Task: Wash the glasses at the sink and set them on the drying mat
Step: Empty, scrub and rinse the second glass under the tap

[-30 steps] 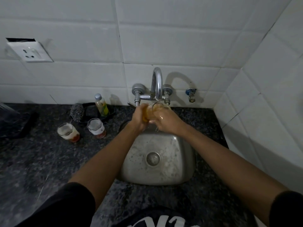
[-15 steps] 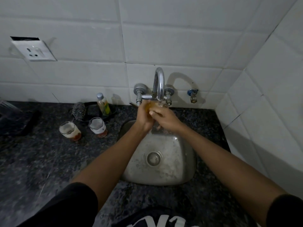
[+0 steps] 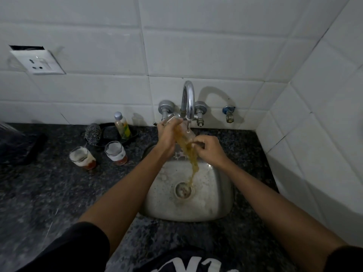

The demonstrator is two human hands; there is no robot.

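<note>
Steel sink (image 3: 220, 195) in dark counter (image 3: 49, 189): left hand (image 3: 167, 137) and right hand (image 3: 210, 149), fingers closed, grip tilted glass (image 3: 181, 132) pouring amber liquid (image 3: 193, 167) under tap (image 3: 188, 99).

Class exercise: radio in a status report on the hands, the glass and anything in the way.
Left hand and right hand both on tilted glass under tap. Amber liquid pouring into sink. Two dirty glasses wait on counter. Nothing in the way.
</note>
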